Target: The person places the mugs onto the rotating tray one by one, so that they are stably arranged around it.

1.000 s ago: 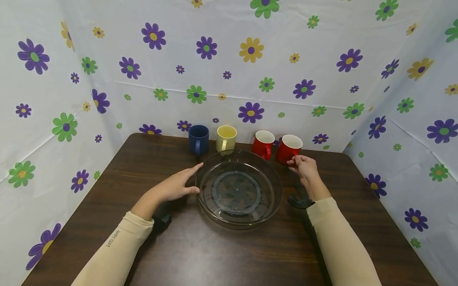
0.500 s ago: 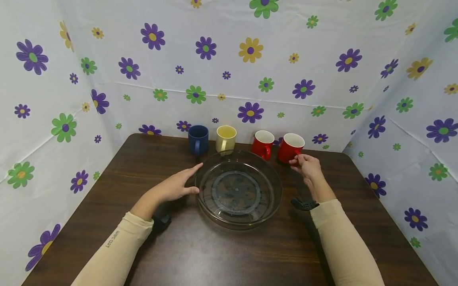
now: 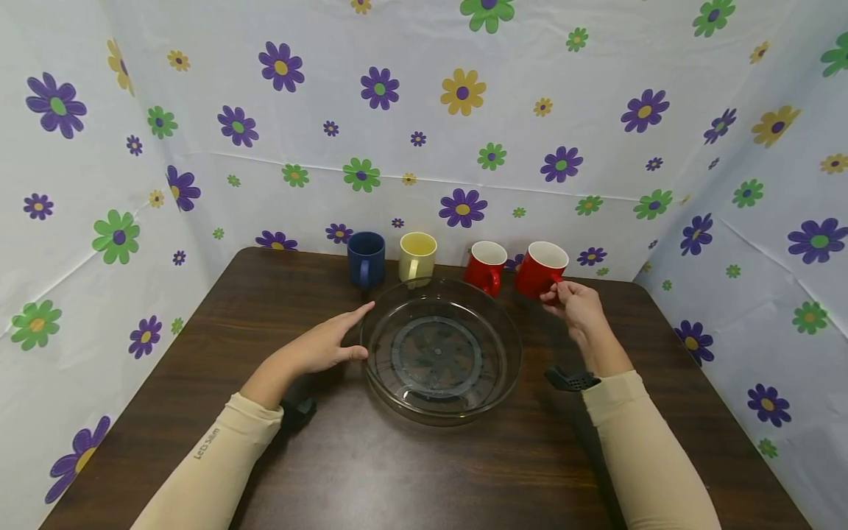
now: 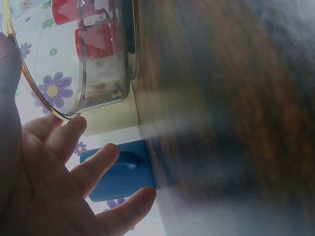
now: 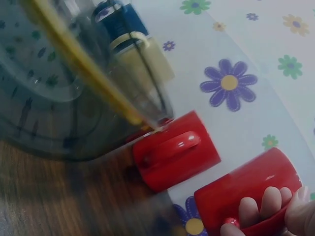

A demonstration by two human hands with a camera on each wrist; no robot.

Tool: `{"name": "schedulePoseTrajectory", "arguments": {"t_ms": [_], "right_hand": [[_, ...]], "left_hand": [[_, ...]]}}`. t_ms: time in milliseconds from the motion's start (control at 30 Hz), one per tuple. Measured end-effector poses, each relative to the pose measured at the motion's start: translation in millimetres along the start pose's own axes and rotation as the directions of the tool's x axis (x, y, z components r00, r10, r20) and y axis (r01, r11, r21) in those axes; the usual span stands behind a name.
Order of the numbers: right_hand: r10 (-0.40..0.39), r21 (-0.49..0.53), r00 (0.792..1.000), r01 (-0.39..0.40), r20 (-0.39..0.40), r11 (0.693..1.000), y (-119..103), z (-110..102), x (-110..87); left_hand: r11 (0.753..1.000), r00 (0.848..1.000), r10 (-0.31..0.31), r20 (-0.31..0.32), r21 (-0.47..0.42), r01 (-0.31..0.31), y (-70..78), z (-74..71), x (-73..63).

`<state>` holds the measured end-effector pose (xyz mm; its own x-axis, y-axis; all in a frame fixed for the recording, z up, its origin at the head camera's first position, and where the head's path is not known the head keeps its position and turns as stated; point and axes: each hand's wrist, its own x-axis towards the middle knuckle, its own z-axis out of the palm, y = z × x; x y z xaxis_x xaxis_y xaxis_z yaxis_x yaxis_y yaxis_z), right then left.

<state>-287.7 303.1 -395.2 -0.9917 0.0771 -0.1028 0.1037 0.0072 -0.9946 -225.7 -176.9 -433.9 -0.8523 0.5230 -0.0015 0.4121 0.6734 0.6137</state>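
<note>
My right hand (image 3: 586,313) grips the handle of the right-hand red mug (image 3: 530,278), its fingers curled through the handle in the right wrist view. The mug, white inside, leans slightly to the right. Just left of it stands a second red mug (image 3: 478,277), handle toward me. A large see-through smoky glass bowl (image 3: 440,418) sits mid-table. Against its left rim rest the extended fingertips of my left hand (image 3: 318,346), with the thumb lower on the same side. In the left wrist view the fingers (image 4: 106,160) are spread, some at the rim.
Along the table's back edge stand a blue mug (image 3: 366,261) and a yellow mug (image 3: 419,254), the yellow one partly behind the bowl. A white flowered cloth (image 3: 411,154) hangs close behind them and at both sides. The dark wooden table (image 3: 450,478) extends in front of the bowl.
My right hand has drawn the right-hand red mug a little to the right and upward, widening the gap to the other red mug. The left hand and bowl stay put.
</note>
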Motion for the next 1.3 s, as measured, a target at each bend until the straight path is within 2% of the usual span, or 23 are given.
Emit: {"name": "schedulePoseTrajectory", "arguments": {"t_ms": [700, 1300], "right_hand": [[-0.031, 0.022, 0.998, 0.03, 0.056, 0.999, -27.2, 2.8, -17.5], [-0.06, 0.047, 0.981, 0.052, 0.182, 0.998, -43.2, 23.0, -33.4]], "left_hand": [[1.0, 1.0, 0.017, -0.01, 0.006, -0.017, 1.6, -1.4, 3.8], [1.0, 1.0, 0.014, -0.021, 0.002, -0.014, -1.1, 1.9, 1.8]]}}
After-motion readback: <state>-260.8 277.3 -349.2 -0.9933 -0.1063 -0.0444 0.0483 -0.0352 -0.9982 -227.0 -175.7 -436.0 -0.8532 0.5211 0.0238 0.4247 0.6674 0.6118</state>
